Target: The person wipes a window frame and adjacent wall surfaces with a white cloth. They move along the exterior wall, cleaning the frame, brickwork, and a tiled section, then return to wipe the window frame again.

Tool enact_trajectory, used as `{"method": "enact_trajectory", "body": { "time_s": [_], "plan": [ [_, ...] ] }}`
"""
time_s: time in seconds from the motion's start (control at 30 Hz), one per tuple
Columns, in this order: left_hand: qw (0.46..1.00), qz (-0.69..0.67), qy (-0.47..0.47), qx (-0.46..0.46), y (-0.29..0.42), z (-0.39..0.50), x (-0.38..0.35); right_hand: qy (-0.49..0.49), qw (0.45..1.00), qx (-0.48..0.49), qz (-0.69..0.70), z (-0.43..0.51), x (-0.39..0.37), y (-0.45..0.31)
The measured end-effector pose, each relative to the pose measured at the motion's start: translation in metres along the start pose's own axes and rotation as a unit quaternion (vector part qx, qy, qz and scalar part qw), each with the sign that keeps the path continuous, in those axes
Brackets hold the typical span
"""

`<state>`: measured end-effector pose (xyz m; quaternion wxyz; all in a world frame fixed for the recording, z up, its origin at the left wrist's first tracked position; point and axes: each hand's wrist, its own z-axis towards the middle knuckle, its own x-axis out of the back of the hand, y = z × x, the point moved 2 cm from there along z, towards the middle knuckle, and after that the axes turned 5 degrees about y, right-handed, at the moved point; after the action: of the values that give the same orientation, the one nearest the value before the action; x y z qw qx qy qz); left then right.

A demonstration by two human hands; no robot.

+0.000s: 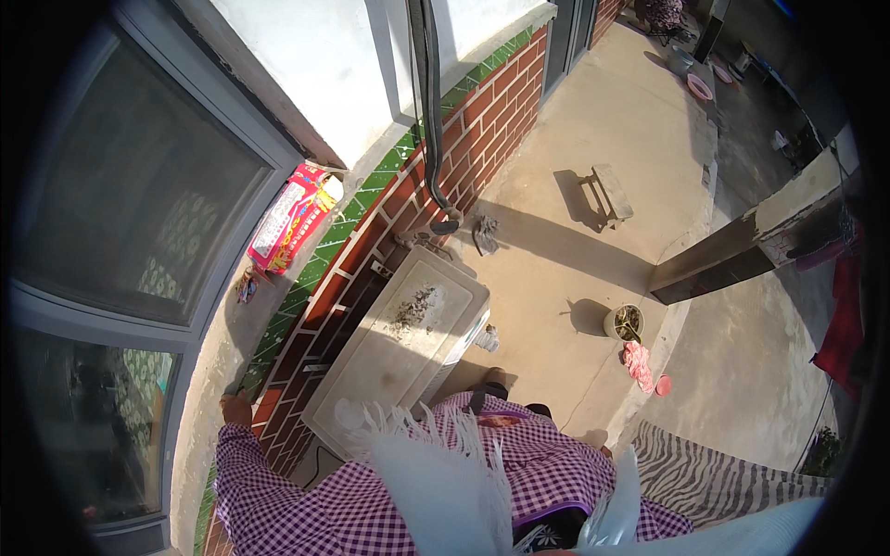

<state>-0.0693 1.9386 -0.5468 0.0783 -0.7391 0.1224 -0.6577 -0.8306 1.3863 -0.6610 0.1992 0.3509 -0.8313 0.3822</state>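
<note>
On the outer edge of the window sill [186,438] rests my left hand [236,410], at the end of a purple checked sleeve; its fingers are too small to read. A small skin-toned patch [606,452] beside the checked cloth may be part of my right hand, mostly hidden. Farther along the sill lies a red and pink printed carton [292,219], with a small crumpled colourful wrapper [246,285] near its lower end. Right of my left hand stands an outdoor air-conditioner unit [389,361], with dark debris on its top. Pale fringed cloth [445,479] hangs before the camera.
Black-wrapped pipes [432,118] run down the wall to the unit. On the concrete floor stand a small wooden bench [612,191], a bucket [618,324] with dark contents and a square pillar [730,257]. Pink cloth [637,365] and zebra-striped fabric [702,472] lie at right.
</note>
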Motion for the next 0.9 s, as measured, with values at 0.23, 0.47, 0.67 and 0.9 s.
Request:
{"method": "enact_trajectory", "body": {
  "time_s": [0.23, 0.47, 0.67, 0.9],
  "plan": [
    [0.987, 0.043, 0.130, -0.081, 0.082, -0.029, 0.033, -0.021, 0.999, 0.029, -0.016, 0.068, 0.028, -0.061],
    [0.899, -0.361, 0.177, -0.174, 0.299, -0.070, 0.114, -0.040, 0.998, 0.036, -0.039, 0.162, 0.077, -0.095],
    [0.923, -0.334, 0.018, -0.189, 0.509, -0.125, 0.244, -0.030, 0.998, 0.031, -0.053, 0.253, 0.153, -0.133],
    [0.769, -0.524, -0.005, -0.365, 0.680, -0.167, 0.385, -0.027, 0.998, 0.034, -0.047, 0.315, 0.188, -0.175]
  ]
}}
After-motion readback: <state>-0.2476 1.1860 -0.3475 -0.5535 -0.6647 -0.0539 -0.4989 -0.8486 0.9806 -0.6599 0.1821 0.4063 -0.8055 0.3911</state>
